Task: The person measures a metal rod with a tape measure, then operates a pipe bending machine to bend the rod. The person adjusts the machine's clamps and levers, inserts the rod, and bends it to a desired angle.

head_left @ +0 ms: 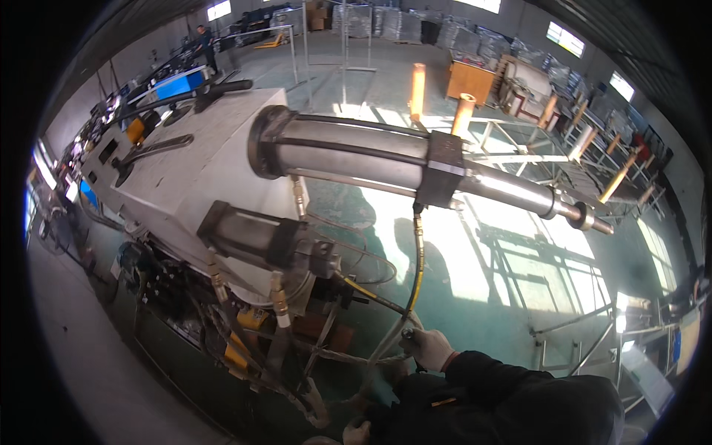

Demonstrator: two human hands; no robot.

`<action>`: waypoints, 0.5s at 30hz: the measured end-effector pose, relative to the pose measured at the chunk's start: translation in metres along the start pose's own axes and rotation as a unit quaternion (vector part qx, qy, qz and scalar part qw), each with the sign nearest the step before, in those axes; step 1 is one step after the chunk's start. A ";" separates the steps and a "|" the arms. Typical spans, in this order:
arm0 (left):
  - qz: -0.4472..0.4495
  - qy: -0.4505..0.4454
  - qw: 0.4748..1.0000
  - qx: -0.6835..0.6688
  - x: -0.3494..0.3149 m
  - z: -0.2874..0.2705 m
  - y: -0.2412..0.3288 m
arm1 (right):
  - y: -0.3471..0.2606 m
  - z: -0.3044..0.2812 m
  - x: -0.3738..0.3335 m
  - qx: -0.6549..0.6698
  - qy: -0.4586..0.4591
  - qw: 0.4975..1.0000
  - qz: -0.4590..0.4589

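My right hand (432,349), in a pale glove and dark sleeve, is closed round a dark round-ended thing (408,335) whose kind I cannot make out. It is beside a black and yellow hydraulic hose (417,274) and pale wrapped hoses (384,345). At the lower edge shows a small part of my left hand (357,432), also gloved; its fingers are too hidden to read. Beyond the hands, a large steel hydraulic cylinder (348,152) with black end blocks juts right from a grey machine housing (200,159). A shorter cylinder (252,236) sits below it.
A dark lever (159,148) lies across the housing top. Brass hose fittings (279,297) hang under the short cylinder. Metal frames with orange posts (463,115) stand at the right. Far off are a wooden cabinet (470,80), wrapped stacks and another person (205,49).
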State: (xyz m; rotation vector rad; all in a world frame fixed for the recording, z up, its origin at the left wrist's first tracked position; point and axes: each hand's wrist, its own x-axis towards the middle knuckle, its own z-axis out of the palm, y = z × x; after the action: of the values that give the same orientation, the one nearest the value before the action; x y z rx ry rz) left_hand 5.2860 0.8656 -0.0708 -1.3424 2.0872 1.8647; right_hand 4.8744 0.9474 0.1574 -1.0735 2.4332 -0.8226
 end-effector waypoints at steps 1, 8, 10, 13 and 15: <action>0.107 -0.011 0.993 0.050 0.005 -0.006 0.000 | 0.012 -0.008 -0.005 0.003 0.017 1.000 0.009; -0.206 0.010 0.968 -0.142 -0.008 0.000 0.104 | 0.125 -0.089 -0.014 0.047 0.113 0.988 0.093; -0.181 -0.010 0.977 -0.111 0.004 0.035 0.156 | 0.166 -0.114 -0.017 0.110 0.119 0.980 0.113; -0.144 -0.034 0.984 -0.095 0.027 0.104 0.227 | 0.229 -0.158 -0.017 0.121 0.104 0.981 0.114; -0.113 -0.062 0.987 -0.092 0.042 0.151 0.266 | 0.258 -0.185 -0.022 0.108 0.096 0.980 0.135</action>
State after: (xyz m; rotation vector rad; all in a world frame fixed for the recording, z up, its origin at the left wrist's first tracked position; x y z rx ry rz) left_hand 5.0239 0.9412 0.0746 -1.3920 1.6615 2.0226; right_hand 4.6494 1.1717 0.1368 -0.5919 2.4981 -1.1065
